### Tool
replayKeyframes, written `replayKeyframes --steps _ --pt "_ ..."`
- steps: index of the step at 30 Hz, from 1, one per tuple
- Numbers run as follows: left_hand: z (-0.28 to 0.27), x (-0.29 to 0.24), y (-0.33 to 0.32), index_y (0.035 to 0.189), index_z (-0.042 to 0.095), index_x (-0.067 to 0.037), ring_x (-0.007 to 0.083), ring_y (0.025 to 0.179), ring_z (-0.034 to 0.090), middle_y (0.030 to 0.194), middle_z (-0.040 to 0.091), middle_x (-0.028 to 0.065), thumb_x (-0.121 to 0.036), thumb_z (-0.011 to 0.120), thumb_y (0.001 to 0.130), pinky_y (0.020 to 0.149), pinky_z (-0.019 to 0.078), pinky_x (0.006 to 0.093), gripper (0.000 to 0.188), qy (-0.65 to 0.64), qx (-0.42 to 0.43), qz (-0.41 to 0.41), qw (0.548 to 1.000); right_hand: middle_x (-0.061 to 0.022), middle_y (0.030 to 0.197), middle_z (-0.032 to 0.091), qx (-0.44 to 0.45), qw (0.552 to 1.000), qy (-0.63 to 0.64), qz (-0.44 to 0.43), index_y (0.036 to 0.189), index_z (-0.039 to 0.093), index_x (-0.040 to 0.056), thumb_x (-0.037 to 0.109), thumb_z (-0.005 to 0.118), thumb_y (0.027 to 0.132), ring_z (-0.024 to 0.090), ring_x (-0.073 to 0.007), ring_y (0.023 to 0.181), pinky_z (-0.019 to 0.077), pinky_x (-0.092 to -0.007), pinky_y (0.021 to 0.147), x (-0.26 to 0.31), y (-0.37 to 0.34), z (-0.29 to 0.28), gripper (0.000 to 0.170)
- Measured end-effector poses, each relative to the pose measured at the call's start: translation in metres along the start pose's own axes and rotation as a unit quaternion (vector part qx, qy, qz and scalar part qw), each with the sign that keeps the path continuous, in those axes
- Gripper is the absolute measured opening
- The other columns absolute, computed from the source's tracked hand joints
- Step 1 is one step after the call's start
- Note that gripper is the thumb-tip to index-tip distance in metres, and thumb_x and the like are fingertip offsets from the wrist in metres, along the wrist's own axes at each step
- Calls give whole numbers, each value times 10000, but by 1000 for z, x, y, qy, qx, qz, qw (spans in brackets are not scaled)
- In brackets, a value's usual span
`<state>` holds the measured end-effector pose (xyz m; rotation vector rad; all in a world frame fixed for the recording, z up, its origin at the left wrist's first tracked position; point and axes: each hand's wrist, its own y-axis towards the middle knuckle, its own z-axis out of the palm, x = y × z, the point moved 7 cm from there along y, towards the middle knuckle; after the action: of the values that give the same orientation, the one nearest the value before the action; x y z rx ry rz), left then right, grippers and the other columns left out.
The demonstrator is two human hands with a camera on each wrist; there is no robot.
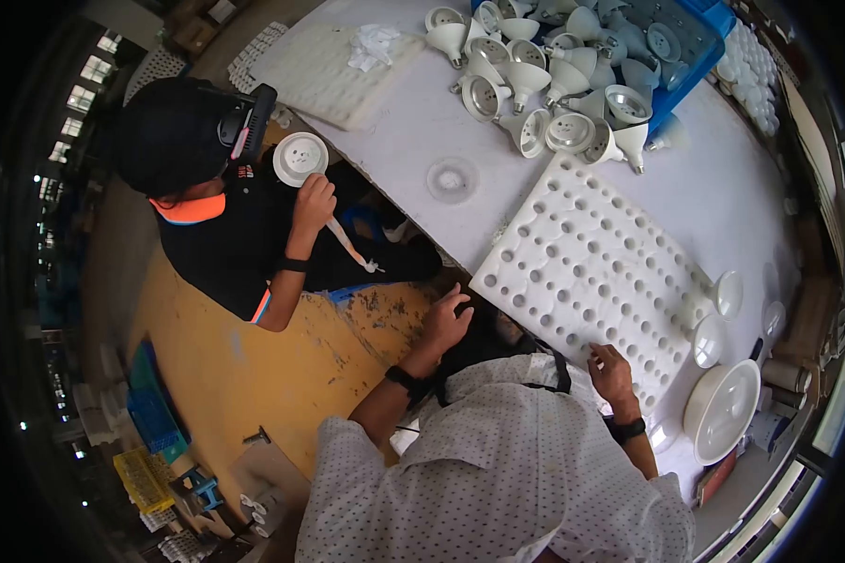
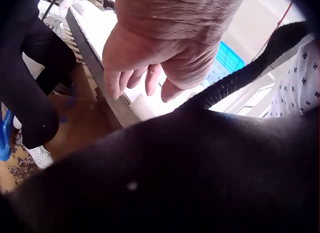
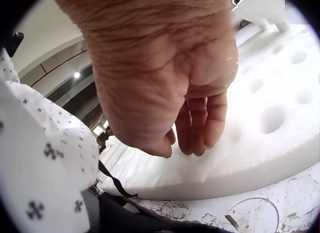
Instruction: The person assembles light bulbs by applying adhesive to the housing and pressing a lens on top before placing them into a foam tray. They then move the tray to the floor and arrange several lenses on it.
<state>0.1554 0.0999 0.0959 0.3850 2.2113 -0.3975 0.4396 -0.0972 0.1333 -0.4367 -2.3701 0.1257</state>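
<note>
My left hand (image 1: 448, 322) hangs in front of the table's edge, its fingers loosely bent and holding nothing. In the left wrist view the fingers (image 2: 127, 80) droop with bare space between them and the thumb. Over the near edge of a white foam board (image 1: 573, 253) with rows of round holes is my right hand (image 1: 613, 377), also holding nothing. Its fingers (image 3: 192, 128) point down close above the foam in the right wrist view. Beside the board's right end lie clear lens discs (image 1: 710, 340) and a white round basin (image 1: 723, 413).
Many white lamp housings (image 1: 573, 75) are heaped at the back by a blue crate (image 1: 690, 56). One clear disc (image 1: 453, 179) lies on the table's left part. Across the corner a person (image 1: 235, 216) holds up a white lamp part (image 1: 300, 159). A second foam board (image 1: 338, 75) lies behind.
</note>
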Motion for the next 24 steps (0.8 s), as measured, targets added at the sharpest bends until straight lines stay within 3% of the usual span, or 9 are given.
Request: replayKeyframes --steps 8,10,16,19,23,24 --pt "1 17 -37 966 634 -17 362 1102 536 1241 520 219 -164 657 746 919 444 401 265 16 -1 -27 1000 -121 847 627 15 998 -16 -63 1045 615 27 56 615 775 619 -227 636 507 -309 560 8 7 -3 271" --pt "7 23 -45 994 639 -18 306 1099 557 1258 516 192 -208 634 772 913 446 345 292 24 24 -57 998 -119 858 629 37 998 -5 -57 1045 616 31 61 616 776 625 -223 653 514 -304 573 11 7 -2 271" --pt "12 21 -62 977 643 -12 310 1086 565 1214 540 214 -205 639 770 897 456 340 283 -3 42 -92 995 -113 864 638 62 995 20 -75 1030 619 43 65 641 758 631 -230 676 514 -315 606 28 11 -6 274" --pt "15 25 -68 976 654 -62 305 1090 556 1222 554 155 -230 630 767 931 441 363 269 -10 26 -88 996 -109 835 640 67 992 52 -90 1041 622 45 59 634 771 631 -220 654 513 -298 586 46 16 -16 270" --pt "16 27 -79 977 643 -15 314 1056 579 1175 572 205 -206 635 776 882 465 360 278 -1 -21 -58 998 -110 787 639 102 985 54 -126 1054 620 24 46 607 798 627 -190 630 501 -276 567 70 25 -26 257" --pt "17 21 -81 981 640 -17 321 1047 579 1176 572 202 -210 632 776 883 463 369 281 0 -13 -63 998 -113 773 640 102 982 119 -105 1056 617 10 32 583 810 620 -181 617 494 -273 564 65 27 -25 249"
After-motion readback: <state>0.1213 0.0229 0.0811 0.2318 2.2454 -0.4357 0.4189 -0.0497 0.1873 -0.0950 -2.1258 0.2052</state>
